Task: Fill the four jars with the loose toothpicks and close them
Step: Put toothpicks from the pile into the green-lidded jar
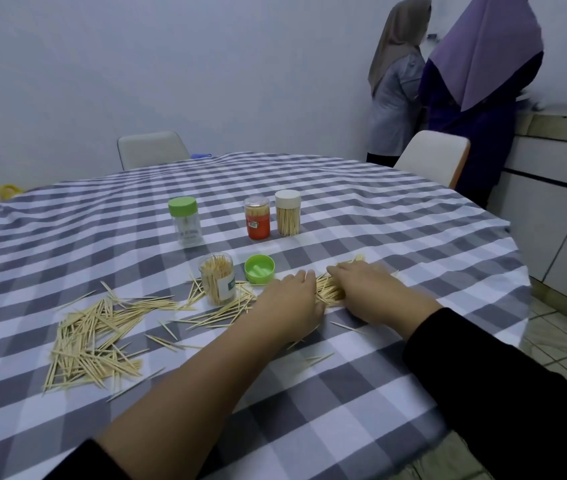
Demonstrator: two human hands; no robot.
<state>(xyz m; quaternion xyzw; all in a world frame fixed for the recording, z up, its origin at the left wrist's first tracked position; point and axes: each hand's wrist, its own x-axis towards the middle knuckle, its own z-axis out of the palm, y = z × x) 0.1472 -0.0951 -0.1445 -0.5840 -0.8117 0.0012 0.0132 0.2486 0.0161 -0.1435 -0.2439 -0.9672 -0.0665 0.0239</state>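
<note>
An uncapped clear jar [217,278] stands partly filled with toothpicks, and its green lid [259,269] lies upside down just to its right. Behind them stand a capped green-lidded jar [186,220], a capped orange jar [257,218] and a white-lidded jar [287,213] full of toothpicks. My left hand [292,303] and my right hand [365,289] lie flat on the cloth, pressing a small pile of toothpicks [327,289] between them. A large loose heap of toothpicks [95,337] lies at the left, with strays around the open jar.
The round table wears a grey and white checked cloth [344,209]. Two white chairs [152,148] [434,157] stand at the far side. Two people stand with their backs turned at a tiled counter [559,129] on the right.
</note>
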